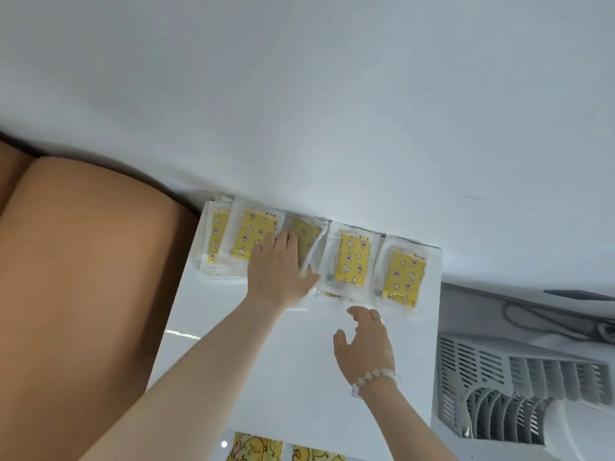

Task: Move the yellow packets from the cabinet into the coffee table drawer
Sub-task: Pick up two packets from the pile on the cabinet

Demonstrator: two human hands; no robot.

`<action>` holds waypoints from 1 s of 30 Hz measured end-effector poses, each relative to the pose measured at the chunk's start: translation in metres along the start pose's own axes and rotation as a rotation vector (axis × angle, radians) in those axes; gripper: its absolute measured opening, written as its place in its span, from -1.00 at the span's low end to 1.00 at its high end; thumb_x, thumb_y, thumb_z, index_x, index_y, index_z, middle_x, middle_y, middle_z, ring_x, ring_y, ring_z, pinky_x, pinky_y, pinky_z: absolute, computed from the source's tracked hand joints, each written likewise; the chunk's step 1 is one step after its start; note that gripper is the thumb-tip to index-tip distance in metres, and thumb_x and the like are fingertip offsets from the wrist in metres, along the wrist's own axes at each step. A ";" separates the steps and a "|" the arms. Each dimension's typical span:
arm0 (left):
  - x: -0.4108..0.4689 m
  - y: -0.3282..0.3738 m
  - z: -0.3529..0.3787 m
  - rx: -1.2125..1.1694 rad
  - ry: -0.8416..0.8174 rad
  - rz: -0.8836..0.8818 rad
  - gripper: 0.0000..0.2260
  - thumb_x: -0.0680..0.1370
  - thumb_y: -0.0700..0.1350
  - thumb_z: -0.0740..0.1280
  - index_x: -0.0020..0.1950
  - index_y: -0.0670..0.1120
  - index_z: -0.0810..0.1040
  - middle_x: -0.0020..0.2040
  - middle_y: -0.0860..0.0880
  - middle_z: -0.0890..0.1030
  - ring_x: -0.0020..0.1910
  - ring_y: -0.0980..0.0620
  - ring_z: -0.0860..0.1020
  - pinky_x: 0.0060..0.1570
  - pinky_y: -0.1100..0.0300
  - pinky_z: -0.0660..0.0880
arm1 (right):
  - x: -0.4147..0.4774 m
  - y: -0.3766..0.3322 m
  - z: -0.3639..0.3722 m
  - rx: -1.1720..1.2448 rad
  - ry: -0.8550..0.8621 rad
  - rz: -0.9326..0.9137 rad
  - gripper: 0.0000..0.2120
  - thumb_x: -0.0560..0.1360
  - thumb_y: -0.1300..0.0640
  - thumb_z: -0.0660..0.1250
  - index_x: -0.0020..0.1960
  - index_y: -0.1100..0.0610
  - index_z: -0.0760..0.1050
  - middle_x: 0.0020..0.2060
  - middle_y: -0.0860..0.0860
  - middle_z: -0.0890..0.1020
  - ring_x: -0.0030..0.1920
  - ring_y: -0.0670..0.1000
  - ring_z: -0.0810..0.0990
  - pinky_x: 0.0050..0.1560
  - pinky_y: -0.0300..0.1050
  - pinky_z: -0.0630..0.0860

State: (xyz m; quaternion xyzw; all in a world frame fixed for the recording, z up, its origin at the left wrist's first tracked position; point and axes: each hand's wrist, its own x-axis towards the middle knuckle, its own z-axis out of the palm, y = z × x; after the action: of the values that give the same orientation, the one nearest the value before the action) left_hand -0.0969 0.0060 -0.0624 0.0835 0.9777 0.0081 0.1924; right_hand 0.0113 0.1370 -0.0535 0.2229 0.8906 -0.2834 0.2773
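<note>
Though it fills the upper half, wall [332,94]: plain white, and its lower edge meets the back of the row of packets.
Sofa [83,261]: tan cushion at far left, cut off by the frame; how it meets the cabinet is hidden.
Cabinet top [233,327]: glossy white, and its near edge runs out of view at the bottom.
Appliance [515,394]: white slatted grille at lower right, only partly in shot, hard to say what it is.
Left hand [279,271]: fingers straight, lying flat across the seam between two packets, thumb out to the right. Whether the thumb hooks under a wrapper, I cannot tell.
Right hand [364,347]: over the cabinet top just in front of the row, fingers loosely curled, nothing in it.
Yellow packets [352,257]: on the cabinet top against the wall, in clear sleeves. Several look stacked, count unreadable.
Middle packet [304,234]: tilted, shadowed, half covered by the left hand.
Leftmost stack [216,241]: mostly overlapped by its neighbour.
Duck-print items [256,447]: yellow, at the bottom edge, cropped.
Bracelet [376,377]: pale beads on the right wrist.
Ring [377,317]: on a right finger.
</note>
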 end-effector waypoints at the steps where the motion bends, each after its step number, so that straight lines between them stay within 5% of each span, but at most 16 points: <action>1: 0.000 0.002 0.007 0.023 -0.012 0.005 -0.29 0.52 0.28 0.16 0.51 -0.13 0.10 0.47 -0.05 0.24 0.44 -0.08 0.19 0.34 0.07 0.20 | 0.005 0.003 0.004 0.028 0.012 0.017 -0.62 0.55 0.11 0.20 0.36 0.06 0.30 0.30 -0.04 0.37 0.29 -0.06 0.40 0.13 -0.22 0.38; 13: 0.004 0.001 0.024 -0.008 0.022 -0.025 -0.46 0.60 0.12 0.12 0.50 -0.10 0.13 0.46 -0.01 0.29 0.37 -0.05 0.29 0.25 0.10 0.29 | 0.024 0.002 0.006 0.086 0.057 0.031 -0.64 0.55 0.11 0.21 0.34 0.06 0.32 0.25 -0.01 0.42 0.24 -0.02 0.43 0.11 -0.19 0.37; 30: -0.003 0.014 0.008 -0.264 0.009 -0.067 -0.77 0.61 -0.10 0.17 0.24 -0.05 0.46 0.07 0.01 0.58 0.15 -0.04 0.40 0.08 0.14 0.36 | 0.023 -0.004 -0.004 0.172 0.007 -0.003 -0.69 0.56 0.09 0.21 0.30 0.02 0.34 0.13 -0.07 0.48 0.17 -0.05 0.47 0.15 -0.14 0.42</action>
State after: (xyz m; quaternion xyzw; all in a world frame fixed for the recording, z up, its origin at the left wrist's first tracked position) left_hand -0.0891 0.0196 -0.0685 0.0247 0.9713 0.1307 0.1973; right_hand -0.0096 0.1418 -0.0632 0.2457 0.8642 -0.3584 0.2537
